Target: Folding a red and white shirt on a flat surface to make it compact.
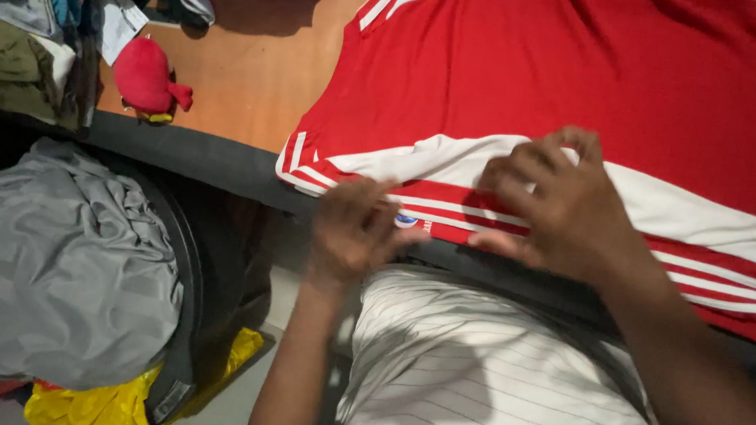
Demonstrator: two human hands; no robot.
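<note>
A red jersey (567,85) with white stripes lies spread on a wooden table (257,83) with a dark padded edge. My left hand (352,232) rests on the jersey's near edge by a small round badge (405,219), fingers curled on the fabric. My right hand (554,202) presses on the white band of the jersey, fingers bent and spread, thumb at the hem. Whether either hand pinches the cloth is hard to tell.
A red plush toy (148,79) lies on the table's far left next to piled clothes (23,49). A grey cloth (66,260) fills a dark tub at the lower left, with a yellow bag (95,404) under it.
</note>
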